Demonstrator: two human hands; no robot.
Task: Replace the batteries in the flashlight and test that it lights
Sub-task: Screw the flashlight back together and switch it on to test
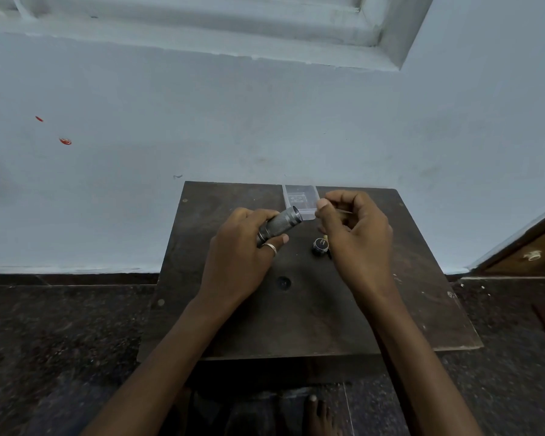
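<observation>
The left hand (pixel 236 256) grips the flashlight (pixel 282 223), its open end just beside the clear box (pixel 299 196). The right hand (pixel 356 234) curls beside the box; whether it pinches anything I cannot tell.

You've got no legible text: marks on the small black round cap (pixel 321 244) and the clear plastic box (pixel 300 199) are too blurred to read.

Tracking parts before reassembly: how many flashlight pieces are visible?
2: the flashlight body gripped in the left hand, and a dark cap on the table beside the right hand, which may hide more.
</observation>
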